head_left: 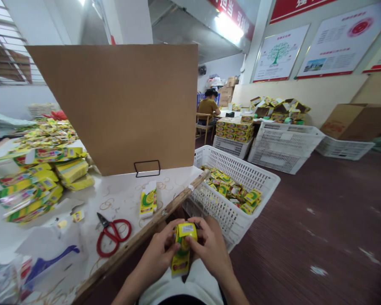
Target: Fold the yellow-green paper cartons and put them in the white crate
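Observation:
Just above my lap, a small yellow and green printed carton (181, 256) is held between both hands, its top bent over and a white barcode label facing up. My left hand (161, 248) grips it from the left side, thumb on the front. My right hand (208, 243) closes on it from the right, with the thumb pressed near the label. On the table ahead lies a stack of flat yellow cartons (148, 202). Red-handled scissors (112, 237) rest to the left of it.
A large cardboard sheet (123, 110) stands upright on the table behind a black wire stand (147, 168). At right, a white crate (241, 169) holds many small yellow packs. Bundled yellow cartons (34, 190) pile up at left. A seated person (208, 106) works farther back.

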Tool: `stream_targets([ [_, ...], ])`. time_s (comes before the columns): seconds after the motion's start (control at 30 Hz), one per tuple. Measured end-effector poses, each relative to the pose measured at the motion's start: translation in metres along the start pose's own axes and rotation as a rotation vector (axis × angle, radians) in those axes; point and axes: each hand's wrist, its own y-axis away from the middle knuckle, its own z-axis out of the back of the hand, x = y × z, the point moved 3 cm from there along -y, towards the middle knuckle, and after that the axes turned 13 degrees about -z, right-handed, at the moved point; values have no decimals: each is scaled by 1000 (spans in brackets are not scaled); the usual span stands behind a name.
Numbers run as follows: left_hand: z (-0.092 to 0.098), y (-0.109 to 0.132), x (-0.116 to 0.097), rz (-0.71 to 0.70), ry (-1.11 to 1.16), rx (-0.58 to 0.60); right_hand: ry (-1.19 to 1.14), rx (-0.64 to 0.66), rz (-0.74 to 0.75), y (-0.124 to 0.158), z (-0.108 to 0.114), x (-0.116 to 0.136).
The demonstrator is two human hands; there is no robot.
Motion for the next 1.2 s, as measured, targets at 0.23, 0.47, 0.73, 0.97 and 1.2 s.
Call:
stream_targets([
  [0.23,-1,3,-1,-13,67,18,15,-71,30,-4,-5,-13],
  [0.47,3,1,-6,5,71,1,37,-70,60,-4,-14,-17],
  [0.73,-1,2,-2,-32,124,18,49,-95,78,-5,-5,-13],
  [0.97,6,1,0,25,318,-25,177,-100,136,-1,-6,-2],
  [1.2,1,-4,0,11,229,-70,32,-156,161,5,4,18],
])
